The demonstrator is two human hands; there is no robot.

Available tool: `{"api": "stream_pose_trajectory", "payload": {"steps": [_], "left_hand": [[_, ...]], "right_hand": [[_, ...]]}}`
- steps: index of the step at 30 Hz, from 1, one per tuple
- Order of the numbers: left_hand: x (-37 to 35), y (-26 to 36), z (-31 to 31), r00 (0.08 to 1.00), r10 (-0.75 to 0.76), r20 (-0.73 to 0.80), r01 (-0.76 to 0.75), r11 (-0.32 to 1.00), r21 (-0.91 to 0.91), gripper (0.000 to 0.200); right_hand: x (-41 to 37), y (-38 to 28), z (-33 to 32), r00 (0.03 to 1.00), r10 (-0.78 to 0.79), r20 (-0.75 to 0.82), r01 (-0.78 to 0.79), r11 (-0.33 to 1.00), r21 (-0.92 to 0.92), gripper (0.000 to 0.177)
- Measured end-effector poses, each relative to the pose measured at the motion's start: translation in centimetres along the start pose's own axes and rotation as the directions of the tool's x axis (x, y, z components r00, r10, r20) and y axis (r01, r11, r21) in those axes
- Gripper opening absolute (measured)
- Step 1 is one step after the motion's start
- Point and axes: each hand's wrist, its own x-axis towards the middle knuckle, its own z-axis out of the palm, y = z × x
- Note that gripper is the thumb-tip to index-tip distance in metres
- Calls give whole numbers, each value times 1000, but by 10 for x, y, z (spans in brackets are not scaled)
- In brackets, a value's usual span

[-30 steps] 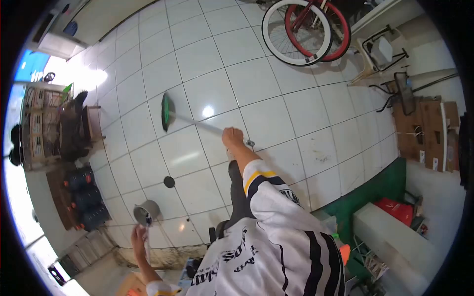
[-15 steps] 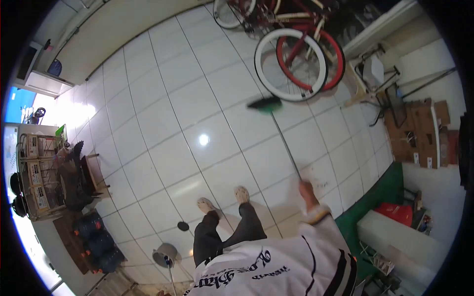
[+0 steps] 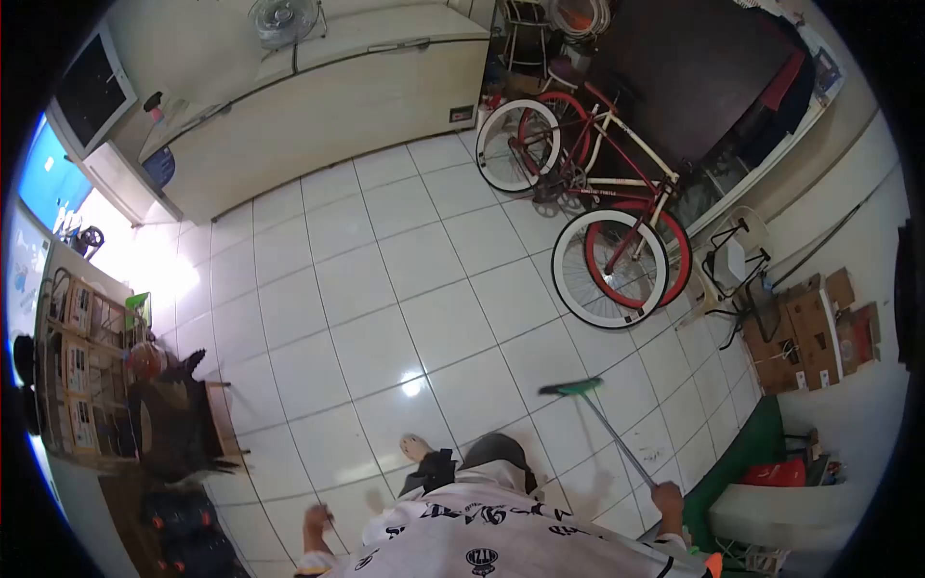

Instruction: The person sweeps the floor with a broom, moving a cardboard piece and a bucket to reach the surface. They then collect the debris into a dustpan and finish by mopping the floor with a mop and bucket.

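Clamped on broom (image 3: 572, 388) with right hand (image 3: 667, 498); grip of left hand (image 3: 316, 517) unclear. Pulled back from bike (image 3: 617, 265), open floor (image 3: 385, 289) beside.

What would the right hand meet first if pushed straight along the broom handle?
Probably the tiled floor where the green broom rests; the right hand aims clear of the bicycle wheel, though depth is unclear.

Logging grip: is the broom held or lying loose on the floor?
Held: the right hand closes its fingers round the handle end of the broom, green head down by the tiles.
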Motion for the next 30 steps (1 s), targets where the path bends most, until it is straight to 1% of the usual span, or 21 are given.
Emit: {"api": "stream_pose_trajectory", "payload": {"steps": [1,2,3,4,5,6,9,11,13,15,17,18,19,20,21,22,23,24,26,28,30], "left_hand": [[58,0,-52,908,398,-128,-239,747,621,30],[105,11,-104,964,15,-266,-22,1000,-22,31],[139,45,-153,916,-141,-376,11,945,-325,33],[154,108,-214,901,-134,-412,-75,889,-452,25],[170,160,-258,853,-125,-507,-170,851,-496,26],[189,189,-302,875,-59,-481,-231,822,-521,30],[234,265,-393,832,177,-526,-470,728,-500,34],[270,277,-430,812,282,-511,-493,801,-341,36],[294,261,-452,811,348,-470,-481,854,-197,35],[279,238,-461,873,207,-442,-320,926,-199,35],[265,172,-463,867,55,-495,-135,983,-127,39],[256,128,-456,870,-105,-483,-75,937,-340,40],[243,82,-448,863,-242,-443,-41,841,-539,41],[226,43,-440,828,-431,-358,20,662,-749,42],[201,13,-428,747,-558,-361,-54,491,-870,38],[175,7,-426,648,-725,-233,9,313,-950,32],[160,-16,-410,526,-844,-110,-39,105,-994,33],[146,-25,-395,413,-911,-8,-156,-62,-986,33],[142,-37,-372,285,-943,173,-309,-262,-915,21],[150,-47,-359,377,-859,345,-263,-457,-850,18],[176,-52,-367,469,-792,390,-253,-544,-800,20]], "right_hand": [[-15,-41,-15,999,-36,-1,36,999,7,49],[-26,-83,-33,998,-69,9,69,998,3,51],[-40,-126,-51,994,-105,19,105,994,-2,53],[-54,-175,-70,990,-135,42,138,989,-61,51],[-67,-223,-84,985,-174,20,175,983,-60,51],[-76,-265,-93,976,-218,-2,218,974,-62,50],[-63,-389,-95,887,-336,316,324,942,90,52],[-24,-482,-64,816,-512,270,555,824,-114,52],[-23,-603,-67,780,-621,72,625,780,-46,52],[-47,-727,-98,730,-682,48,682,721,-120,54],[-68,-837,-117,669,-734,119,743,664,-80,54],[-83,-891,-131,625,-771,125,781,620,-77,54],[-96,-947,-148,583,-803,124,812,579,-75,54],[-104,-999,-157,467,-880,91,881,453,-134,54],[-112,-1051,-163,397,-911,111,914,381,-143,53],[-112,-1110,-164,326,-936,131,940,307,-147,52],[-121,-1159,-169,258,-954,155,960,235,-149,51],[-140,-1202,-179,289,-936,199,957,278,-84,51],[-214,-1287,-208,344,-897,278,926,373,58,51],[-264,-1360,-213,367,-868,334,886,436,159,51],[-308,-1413,-209,371,-855,361,864,461,203,51]]}}
